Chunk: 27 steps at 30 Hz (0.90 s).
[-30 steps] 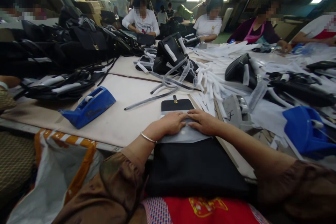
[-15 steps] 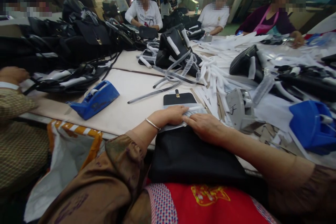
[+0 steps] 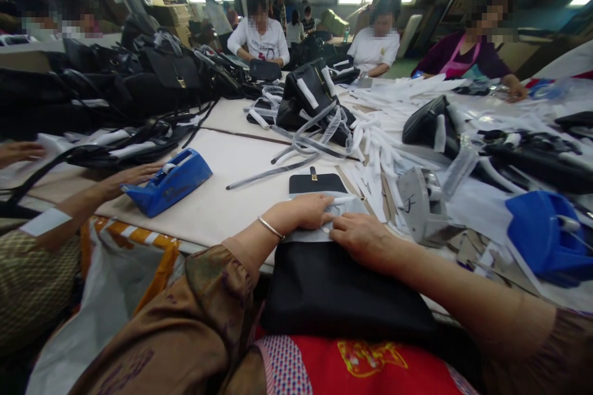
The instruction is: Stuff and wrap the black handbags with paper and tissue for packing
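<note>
A black bag [image 3: 343, 287] lies across the table edge and my lap, its flap with a gold clasp [image 3: 314, 182] pointing away from me. A pale protective sheet [image 3: 306, 236] covers its middle. My left hand [image 3: 303, 211], with a bangle on the wrist, presses the sheet with bent fingers. My right hand [image 3: 361, 237] lies on the sheet beside it, fingers curled on its edge.
A blue tape dispenser [image 3: 169, 182] stands at the left, with a neighbour's hand [image 3: 125, 176] reaching to it. A grey dispenser [image 3: 419, 203] and another blue one [image 3: 546, 237] are at the right. Black bags, wrapped straps and white paper strips crowd the table beyond. Several people sit across.
My right hand has slid back toward me along the sheet. A neighbour's hand has come in from the left and reached the blue tape dispenser.
</note>
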{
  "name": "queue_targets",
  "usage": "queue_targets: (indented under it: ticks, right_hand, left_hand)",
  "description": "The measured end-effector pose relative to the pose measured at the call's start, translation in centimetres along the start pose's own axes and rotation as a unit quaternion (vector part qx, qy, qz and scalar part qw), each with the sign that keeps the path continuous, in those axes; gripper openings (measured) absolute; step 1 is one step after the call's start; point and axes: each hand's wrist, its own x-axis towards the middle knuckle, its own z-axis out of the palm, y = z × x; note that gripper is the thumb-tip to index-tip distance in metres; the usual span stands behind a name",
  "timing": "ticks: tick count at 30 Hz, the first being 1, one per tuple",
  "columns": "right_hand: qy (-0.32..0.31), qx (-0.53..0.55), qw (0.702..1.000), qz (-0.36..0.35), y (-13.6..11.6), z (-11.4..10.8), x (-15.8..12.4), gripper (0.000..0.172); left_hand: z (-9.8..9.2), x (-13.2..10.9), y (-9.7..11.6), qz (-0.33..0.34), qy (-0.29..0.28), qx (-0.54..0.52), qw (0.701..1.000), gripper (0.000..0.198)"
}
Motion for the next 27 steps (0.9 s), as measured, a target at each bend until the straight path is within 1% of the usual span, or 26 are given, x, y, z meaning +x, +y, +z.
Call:
queue_targets:
  ticks: [6, 12, 14, 16, 19, 20, 21, 24, 27]
  right_hand:
    - [-0.005, 0.004, 1.0, -0.011, 0.0, -0.2, -0.5, 0.024]
    - [0.008, 0.04, 0.999, -0.02, -0.2, 0.0, -0.9, 0.022]
    - [0.0, 0.068, 0.997, -0.028, 0.0, -0.4, -0.9, 0.02]
    - [0.008, 0.119, 0.993, -0.023, 0.5, -0.9, -0.7, 0.027]
    - [0.07, 0.17, 0.983, 0.028, 1.7, -1.2, 0.0, 0.032]
    - [0.081, 0.163, 0.982, 0.054, 2.2, -1.0, 0.4, 0.034]
    - [0.077, 0.146, 0.983, 0.085, 2.6, -0.6, 0.7, 0.037]
    - [0.004, 0.1, 0.981, 0.164, 3.8, 0.7, 1.5, 0.05]
    - [-0.059, 0.082, 0.974, 0.203, 4.8, 1.5, 1.6, 0.055]
  left_hand:
    - [-0.4, -0.4, 0.3, -0.035, -0.012, 0.008, 0.999, 0.066]
    - [-0.6, -0.8, 1.0, -0.044, -0.007, 0.02, 0.999, 0.066]
    - [-0.5, -0.8, 1.2, -0.048, -0.009, 0.028, 0.998, 0.067]
    - [-0.1, -0.8, 1.2, -0.048, -0.009, 0.039, 0.998, 0.066]
    - [0.5, -0.8, 1.2, -0.047, -0.001, 0.056, 0.997, 0.063]
    - [0.8, -0.8, 1.1, -0.046, 0.005, 0.061, 0.997, 0.063]
    - [1.0, -0.8, 1.1, -0.046, 0.012, 0.064, 0.997, 0.063]
    - [1.4, -0.9, 1.1, -0.044, 0.031, 0.069, 0.996, 0.066]
    - [1.6, -1.1, 1.1, -0.045, 0.044, 0.068, 0.996, 0.064]
